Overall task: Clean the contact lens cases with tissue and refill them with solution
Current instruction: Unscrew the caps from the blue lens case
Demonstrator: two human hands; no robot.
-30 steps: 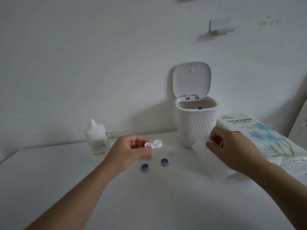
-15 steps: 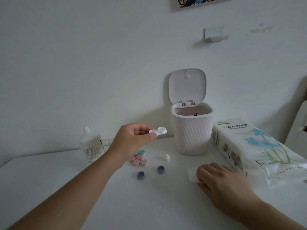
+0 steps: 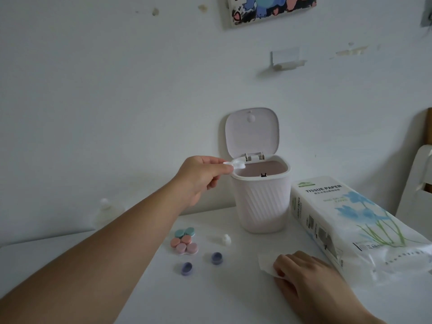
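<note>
My left hand [image 3: 203, 177] pinches a white lens case [image 3: 236, 164] and holds it over the left rim of the small bin [image 3: 260, 202], whose lid stands open. My right hand [image 3: 304, 274] rests flat on a tissue sheet [image 3: 266, 261] lying on the table, fingers curled over it. Two purple caps [image 3: 217, 258] lie loose on the table between my arms. Three more lens cases, teal, salmon and pink [image 3: 184, 242], sit in a cluster. The solution bottle [image 3: 106, 215] stands at the back left, partly hidden by my left forearm. Its small white cap [image 3: 225, 239] lies near the bin.
A tissue paper pack [image 3: 339, 220] lies to the right of the bin, close to my right hand. The white wall rises directly behind the table. A chair back [image 3: 418, 183] shows at the far right edge.
My left hand lifted the white case up and right, from above the table to over the bin's rim. My right hand laid the tissue down on the table and rests on it.
</note>
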